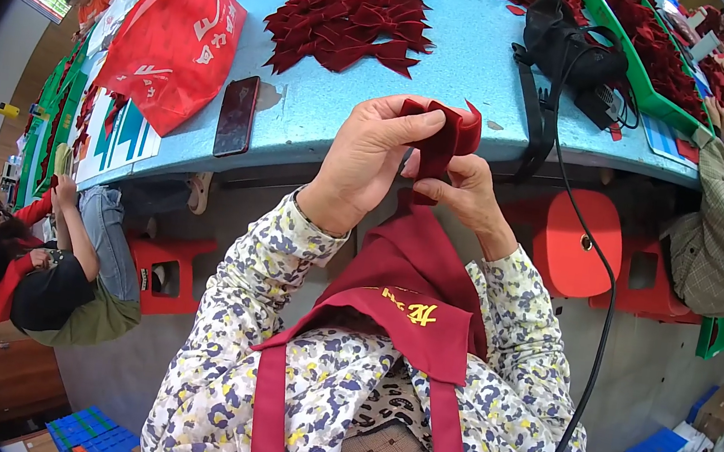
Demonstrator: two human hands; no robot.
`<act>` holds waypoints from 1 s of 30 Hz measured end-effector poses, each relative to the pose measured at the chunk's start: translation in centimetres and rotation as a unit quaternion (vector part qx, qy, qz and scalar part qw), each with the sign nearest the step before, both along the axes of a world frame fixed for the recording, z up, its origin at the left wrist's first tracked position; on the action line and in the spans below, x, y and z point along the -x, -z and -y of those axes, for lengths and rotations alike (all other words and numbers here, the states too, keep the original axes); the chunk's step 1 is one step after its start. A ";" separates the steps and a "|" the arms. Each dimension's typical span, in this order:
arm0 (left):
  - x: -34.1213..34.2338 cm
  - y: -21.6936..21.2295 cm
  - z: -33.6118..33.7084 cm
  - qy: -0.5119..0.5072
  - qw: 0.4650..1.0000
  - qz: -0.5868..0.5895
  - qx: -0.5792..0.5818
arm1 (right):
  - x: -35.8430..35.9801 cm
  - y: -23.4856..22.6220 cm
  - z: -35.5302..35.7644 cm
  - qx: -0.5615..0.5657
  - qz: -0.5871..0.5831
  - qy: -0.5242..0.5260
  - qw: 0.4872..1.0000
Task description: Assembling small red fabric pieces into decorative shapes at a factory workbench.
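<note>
A dark red velvet ribbon (458, 138), folded into loops with a pointed tail sticking up, is held above my lap just off the table's near edge. My left hand (374, 150) pinches the looped upper part between thumb and fingers. Lower down, my right hand (468, 202) grips the ribbon's hanging end with thumb and fingertips. Part of the ribbon is hidden behind my fingers. Beyond my hands, a batch of dark red bows (349, 16) lies spread in rows on the light blue table (467, 52).
Left of the bows are a phone (236, 116) and a red plastic bag (180, 42). To the right lie a black bag (562, 42) with a strap and cable, and a green tray (662, 99) of red pieces. A red stool (577, 245) stands nearby; co-workers sit on both sides.
</note>
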State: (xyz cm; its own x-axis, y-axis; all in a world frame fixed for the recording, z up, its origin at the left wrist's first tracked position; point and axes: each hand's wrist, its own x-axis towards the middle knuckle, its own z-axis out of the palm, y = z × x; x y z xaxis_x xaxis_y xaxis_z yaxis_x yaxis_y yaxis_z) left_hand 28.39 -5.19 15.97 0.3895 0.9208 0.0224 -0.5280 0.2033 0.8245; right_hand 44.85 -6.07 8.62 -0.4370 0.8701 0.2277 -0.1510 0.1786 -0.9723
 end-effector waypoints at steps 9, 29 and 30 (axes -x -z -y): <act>-2.3 -1.4 0.1 0.044 0.998 -0.029 -0.042 | -2.1 -1.1 -1.1 -0.024 -0.042 0.092 0.995; -3.6 4.5 0.1 0.026 0.987 -0.138 -0.077 | -7.1 0.4 -4.4 -0.595 0.227 0.255 0.728; -3.6 5.3 -0.1 0.037 0.988 -0.137 -0.061 | -7.1 1.1 -4.4 -0.591 0.227 0.256 0.731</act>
